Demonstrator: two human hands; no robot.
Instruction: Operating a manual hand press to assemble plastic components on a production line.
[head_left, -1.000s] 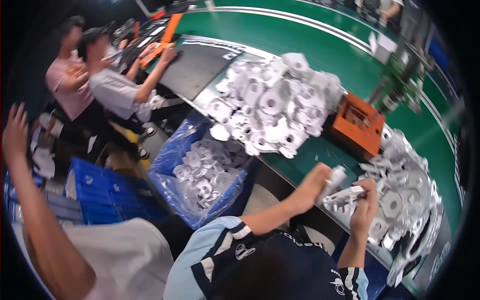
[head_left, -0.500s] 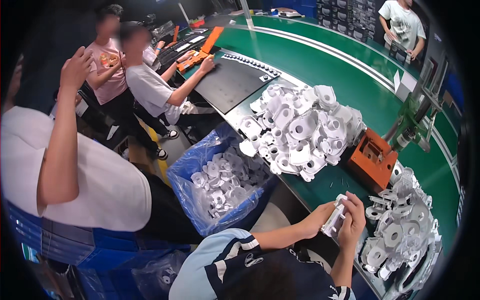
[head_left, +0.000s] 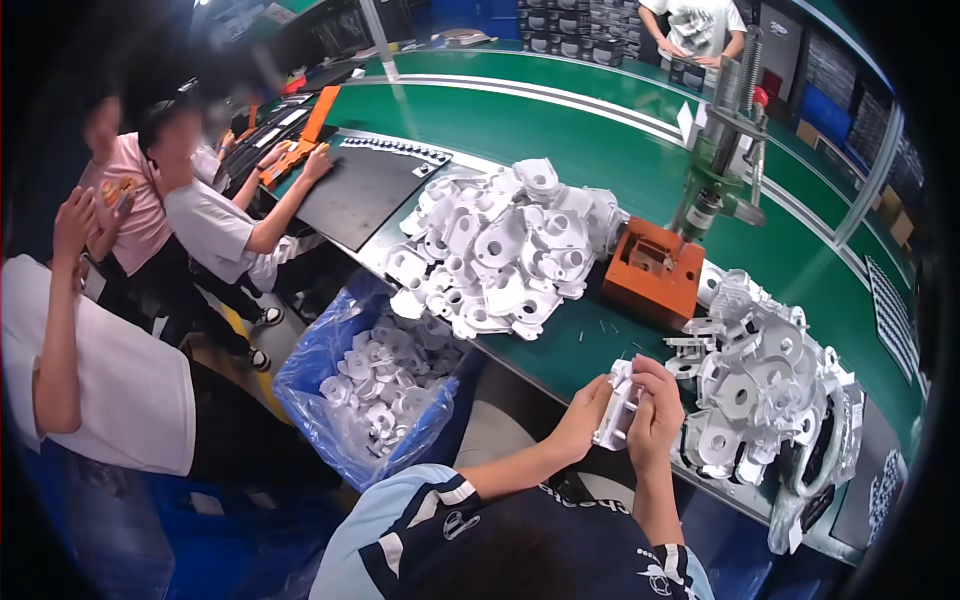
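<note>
A white molded plastic part (head_left: 614, 418) is held upright between both my hands, just off the table's near edge. My left hand (head_left: 583, 418) grips its left side, and my right hand (head_left: 655, 405) wraps its right side with the fingers over the top. Beyond my hands an orange fixture block (head_left: 648, 290) sits under a green hand press (head_left: 712, 190). A few thin metal pins (head_left: 603, 327) lie on the green table surface between the fixture and my hands. To the right is a pile of similar white parts (head_left: 742, 395).
Left of the fixture, a large heap of white parts (head_left: 500, 248) covers the table. Below it stands a blue bin (head_left: 440, 415) lined with plastic, filled with more parts. A black mat (head_left: 345, 205) lies farther left. Co-workers stand or sit at left; another person (head_left: 692, 35) is across the conveyor.
My view has swung to the right, so the scene sits farther left in the picture. Both hands still hold the white part.
</note>
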